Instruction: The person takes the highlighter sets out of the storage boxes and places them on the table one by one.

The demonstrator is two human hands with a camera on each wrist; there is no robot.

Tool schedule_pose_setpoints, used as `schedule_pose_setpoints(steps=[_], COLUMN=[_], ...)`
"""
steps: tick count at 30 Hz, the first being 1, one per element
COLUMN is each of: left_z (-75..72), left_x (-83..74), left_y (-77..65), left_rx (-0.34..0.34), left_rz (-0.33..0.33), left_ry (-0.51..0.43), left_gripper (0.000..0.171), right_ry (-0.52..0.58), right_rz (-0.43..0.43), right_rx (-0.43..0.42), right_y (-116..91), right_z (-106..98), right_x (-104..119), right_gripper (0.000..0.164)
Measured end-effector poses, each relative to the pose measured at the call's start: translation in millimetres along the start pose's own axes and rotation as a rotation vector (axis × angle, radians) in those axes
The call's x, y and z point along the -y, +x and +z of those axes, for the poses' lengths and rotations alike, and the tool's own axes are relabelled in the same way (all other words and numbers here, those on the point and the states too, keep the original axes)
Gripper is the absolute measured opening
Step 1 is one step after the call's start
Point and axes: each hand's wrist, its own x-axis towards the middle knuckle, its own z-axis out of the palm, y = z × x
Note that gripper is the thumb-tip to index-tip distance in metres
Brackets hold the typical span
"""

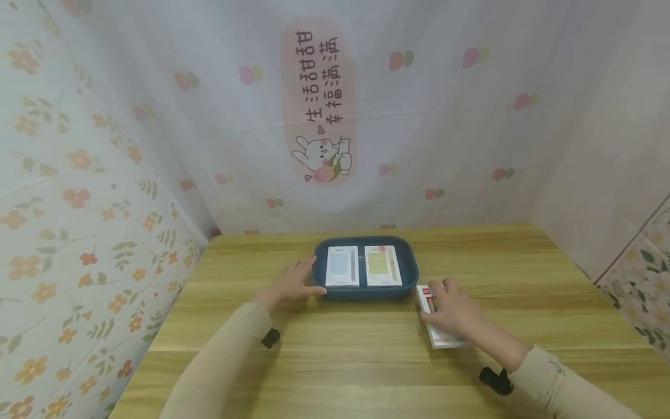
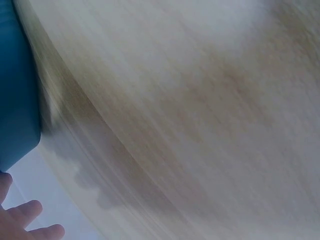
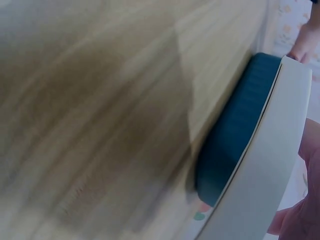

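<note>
Handling of a white carton with a red logo (image 1: 442, 340). The carton is in the grasp of the right hand (image 1: 454, 309), beside the right front corner of a dark blue tray (image 1: 361, 295) on the wooden table (image 1: 335, 361); thumb and fingers span its printed face and press in from the edges. It appears to be thin, smooth card: probably light, stiff when flat, somewhat slippery, and liable to dent at corners or if squeezed across the broad face. Opposed long edges are judged the best hold, leaving the underside free. The left hand (image 1: 291, 284) lies with extended fingers and thumb against the tray's left end, grasping nothing. Inside the tray, a blue-panelled carton (image 1: 341, 266) and a yellow-green-panelled carton (image 1: 383, 266) lie side by side. The held carton's contents are hidden, so its weight remains uncertain.
</note>
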Motion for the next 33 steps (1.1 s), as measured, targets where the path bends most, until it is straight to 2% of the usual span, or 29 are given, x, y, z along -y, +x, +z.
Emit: schedule_pose_setpoints(steps=[17, 24, 33], left_z=[-0.9, -0.9, 0.2], left_x=[-2.6, -0.8, 1.0], left_y=[-0.1, 0.8, 2.3], left_rx=[0.013, 0.011, 0.006], left_rz=[-0.002, -0.001, 0.002], left_ry=[-0.001, 0.006, 0.024], left_gripper=[0.102, 0.103, 0.104], right_ry=[-0.053, -0.051, -0.065], right_rz=[-0.063, -0.055, -0.056], right_rx=[0.009, 0.038, 0.034], right_y=[-11.3, -15.4, -15.8], right_z=[30.7, 36.7, 46.7], right_x=[3.1, 12.6, 16.4], right_gripper=[0.066, 0.064, 0.065])
